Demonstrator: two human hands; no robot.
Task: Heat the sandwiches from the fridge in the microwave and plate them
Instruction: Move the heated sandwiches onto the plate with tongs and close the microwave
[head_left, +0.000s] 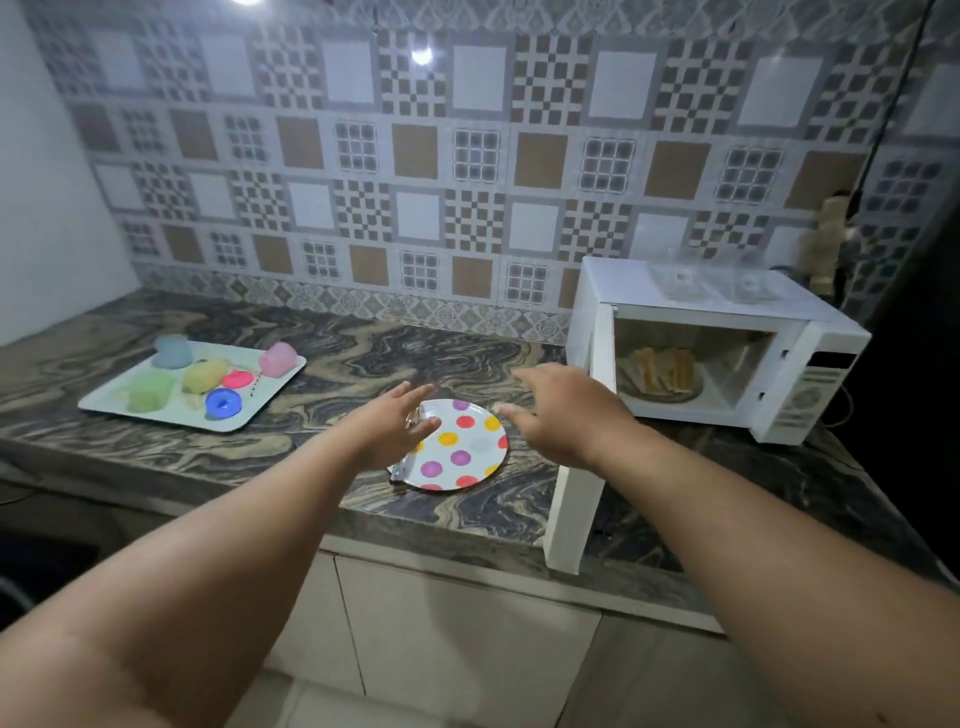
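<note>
Both arms extend forward over the marbled countertop (363, 358), forearms bare and roughly parallel. The left hand (395, 428) hovers over the left rim of the polka-dot plate (462, 447), palm turned inward, fingers straight and spread, gripping nothing. The right hand (561, 410) is held palm down just right of the plate, fingers loosely extended toward it, also empty. The two hands are apart, with the plate between them. Whether either hand touches the plate cannot be determined. A small metallic object (402, 467) protrudes from beneath the plate's left edge; its identity is unclear.

The white microwave (727, 306) stands on the right end of the countertop against the tiled wall (467, 156). Its door (576, 467) is swung fully open to the left, with the door edge projecting past the front edge of the countertop, close beside the right forearm. The sandwiches (662, 371) sit upright on a dish (675, 395) inside the cavity. Clear containers (717, 283) rest on the microwave's top.

The plate lies near the front edge of the countertop, just left of the open door. A white tray (104, 402) carrying coloured plastic cups (174, 351) and lids (223, 402) occupies the left side, well apart from the plate. The countertop between the tray and the plate is bare, as is the strip between the plate and the wall. White cabinet fronts (441, 649) run below the countertop.
</note>
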